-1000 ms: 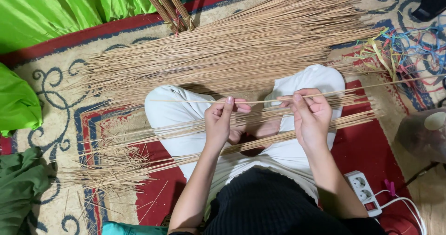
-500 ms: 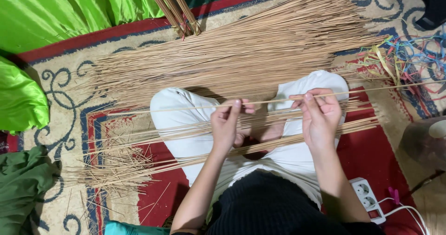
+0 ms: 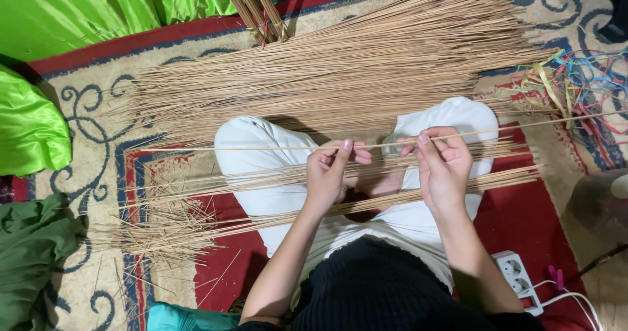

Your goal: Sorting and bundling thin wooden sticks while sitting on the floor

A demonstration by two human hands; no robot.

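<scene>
stick bundle (image 3: 258,7): upper ends cut off by top edge | black object (image 3: 592,0): only part in frame at top right corner | power strip (image 3: 520,282): far end hidden behind right forearm | grey object (image 3: 602,207): blurred, kind unclear | teal cloth (image 3: 186,318): cut by bottom edge

- Two hands are counted: left hand (image 3: 329,177), right hand (image 3: 443,167).
- One thin stick (image 3: 261,147) is held between them.
- One large pile of sticks (image 3: 340,69); too many to be counted.
- One white power strip (image 3: 518,281), two sockets.
- One tangle of coloured strips (image 3: 575,82).
</scene>
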